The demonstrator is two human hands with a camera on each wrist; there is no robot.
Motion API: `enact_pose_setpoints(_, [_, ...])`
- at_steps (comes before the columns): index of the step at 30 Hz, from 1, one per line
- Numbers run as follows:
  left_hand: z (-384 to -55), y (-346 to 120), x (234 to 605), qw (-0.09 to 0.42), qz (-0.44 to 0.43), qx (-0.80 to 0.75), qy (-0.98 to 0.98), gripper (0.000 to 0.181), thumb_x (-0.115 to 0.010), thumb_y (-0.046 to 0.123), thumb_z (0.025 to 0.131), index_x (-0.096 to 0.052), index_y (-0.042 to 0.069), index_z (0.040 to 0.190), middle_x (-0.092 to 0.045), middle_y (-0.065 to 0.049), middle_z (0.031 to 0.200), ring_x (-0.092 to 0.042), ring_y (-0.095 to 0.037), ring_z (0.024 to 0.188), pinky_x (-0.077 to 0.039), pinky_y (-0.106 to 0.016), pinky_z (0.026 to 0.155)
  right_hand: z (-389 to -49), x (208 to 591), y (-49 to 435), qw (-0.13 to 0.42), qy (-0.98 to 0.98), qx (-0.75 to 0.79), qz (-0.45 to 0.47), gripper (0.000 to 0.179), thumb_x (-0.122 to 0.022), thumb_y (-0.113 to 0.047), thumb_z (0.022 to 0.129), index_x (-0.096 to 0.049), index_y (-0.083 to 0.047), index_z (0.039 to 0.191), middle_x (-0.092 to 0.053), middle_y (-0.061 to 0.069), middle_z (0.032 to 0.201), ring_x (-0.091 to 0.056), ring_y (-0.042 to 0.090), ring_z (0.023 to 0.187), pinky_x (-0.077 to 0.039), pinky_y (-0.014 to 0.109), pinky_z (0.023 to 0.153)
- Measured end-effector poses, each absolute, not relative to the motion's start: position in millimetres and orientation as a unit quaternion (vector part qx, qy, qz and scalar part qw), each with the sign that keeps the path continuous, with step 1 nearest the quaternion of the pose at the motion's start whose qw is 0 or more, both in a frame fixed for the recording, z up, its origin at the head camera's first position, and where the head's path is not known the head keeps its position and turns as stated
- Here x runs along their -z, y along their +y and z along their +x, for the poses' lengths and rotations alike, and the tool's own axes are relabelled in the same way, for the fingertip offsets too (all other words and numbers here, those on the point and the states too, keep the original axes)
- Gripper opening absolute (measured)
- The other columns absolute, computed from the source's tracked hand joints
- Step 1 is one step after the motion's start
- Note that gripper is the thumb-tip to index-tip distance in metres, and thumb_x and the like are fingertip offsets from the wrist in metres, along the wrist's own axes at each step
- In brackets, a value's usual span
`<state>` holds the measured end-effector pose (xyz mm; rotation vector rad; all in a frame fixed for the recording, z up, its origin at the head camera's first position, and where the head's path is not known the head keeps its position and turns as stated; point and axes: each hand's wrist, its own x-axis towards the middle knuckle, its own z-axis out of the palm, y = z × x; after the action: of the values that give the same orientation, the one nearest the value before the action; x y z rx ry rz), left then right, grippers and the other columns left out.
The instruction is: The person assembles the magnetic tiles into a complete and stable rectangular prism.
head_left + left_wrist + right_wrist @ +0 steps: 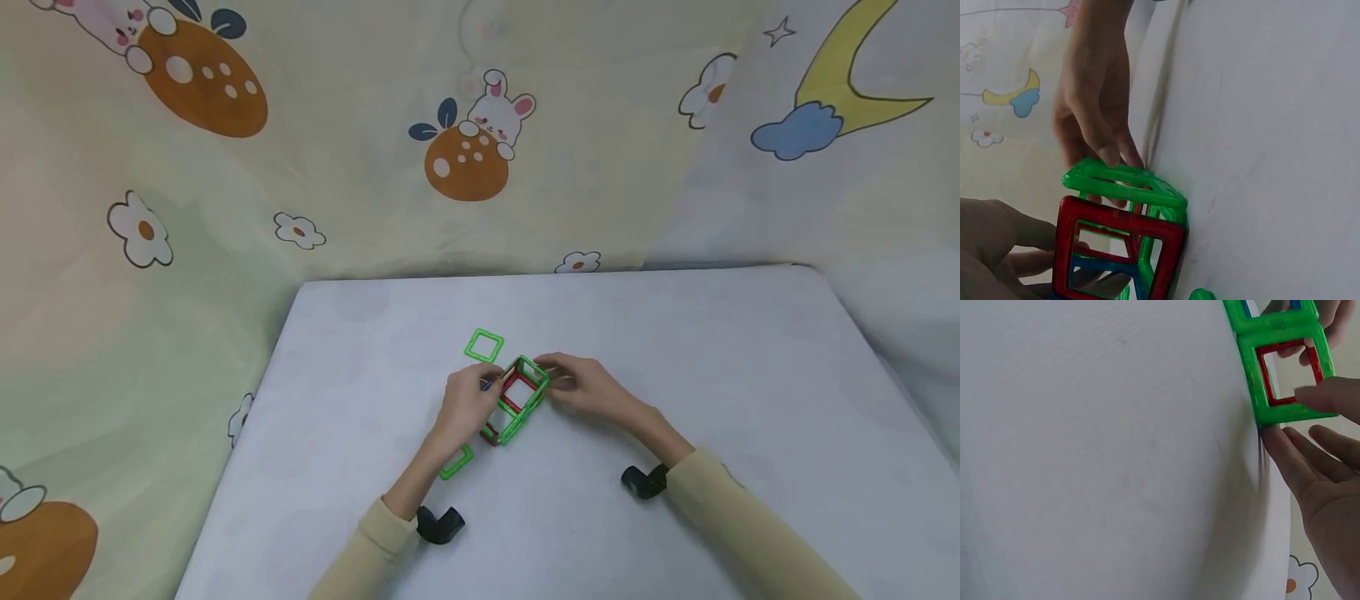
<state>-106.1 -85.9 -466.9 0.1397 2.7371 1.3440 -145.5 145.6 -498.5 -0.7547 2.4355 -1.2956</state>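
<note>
A box-like structure of magnetic tiles, with green, red and blue open square frames, lies on the table between both hands. My left hand holds its left side, fingers behind a red tile and near a blue tile. At the far right end, my right hand grips the structure, its thumb over a green tile and fingers at the lower edge. Part of the left fingers is hidden by the tiles.
One loose green square tile lies just beyond the structure. Another green tile lies nearer, partly covered by the left wrist. Black wrist-worn pieces hang at both sleeves. A patterned cloth rises behind the white table.
</note>
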Motion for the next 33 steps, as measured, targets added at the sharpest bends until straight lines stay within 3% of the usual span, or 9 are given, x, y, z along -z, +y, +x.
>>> enact_pose_setpoints(3, [-113.0,-91.7,467.6,0.063,0.075,-0.430,0.898,0.022,-0.064,0.010,0.101,-0.074,0.003,0.119,-0.076,-0.013,0.113,-0.068,-0.019,0.093,-0.055,-0.029,0.073,-143.7,496.8,147.2,0.152,0.839,0.449,-0.267,0.058,-0.071,0.003,0.092,-0.052,0.001,0.146,-0.063,0.022,0.138,-0.069,0.035,0.116,-0.059,0.037,0.094])
enact_pose_setpoints(9, [-124.9,-100.8,471.6,0.110,0.120,-0.419,0.893,0.024,-0.063,0.017,0.103,-0.074,0.009,0.123,-0.075,-0.007,0.117,-0.069,-0.022,0.111,-0.057,-0.041,0.092,-142.8,496.1,150.4,0.161,0.839,0.434,-0.285,0.069,-0.076,0.000,0.089,-0.046,0.000,0.151,-0.058,0.021,0.146,-0.063,0.038,0.126,-0.053,0.047,0.104])
enact_pose_setpoints(20, [-145.8,-106.8,469.5,0.174,0.199,-0.403,0.876,0.026,-0.061,0.023,0.105,-0.073,0.016,0.127,-0.073,-0.001,0.123,-0.067,-0.016,0.113,-0.054,-0.037,0.094,-144.9,503.5,159.0,0.186,0.827,0.450,-0.281,0.078,-0.086,-0.012,0.083,-0.048,-0.010,0.151,-0.055,0.010,0.152,-0.055,0.033,0.138,-0.046,0.050,0.112])
enact_pose_setpoints(27, [-148.5,-106.2,471.2,0.176,0.195,-0.404,0.876,0.026,-0.063,0.027,0.104,-0.074,0.019,0.126,-0.072,0.000,0.126,-0.063,-0.018,0.120,-0.052,-0.041,0.100,-143.3,506.7,161.3,0.172,0.826,0.459,-0.278,0.073,-0.089,-0.019,0.082,-0.053,-0.014,0.145,-0.059,0.008,0.146,-0.058,0.032,0.136,-0.048,0.048,0.110])
enact_pose_setpoints(33, [-147.1,-107.5,474.5,0.173,0.184,-0.408,0.878,0.032,-0.065,0.032,0.102,-0.072,0.014,0.127,-0.072,-0.001,0.125,-0.063,-0.018,0.120,-0.053,-0.041,0.101,-139.1,506.5,166.1,0.153,0.834,0.454,-0.273,0.069,-0.088,-0.013,0.081,-0.055,-0.013,0.142,-0.062,0.008,0.142,-0.060,0.032,0.133,-0.049,0.049,0.110])
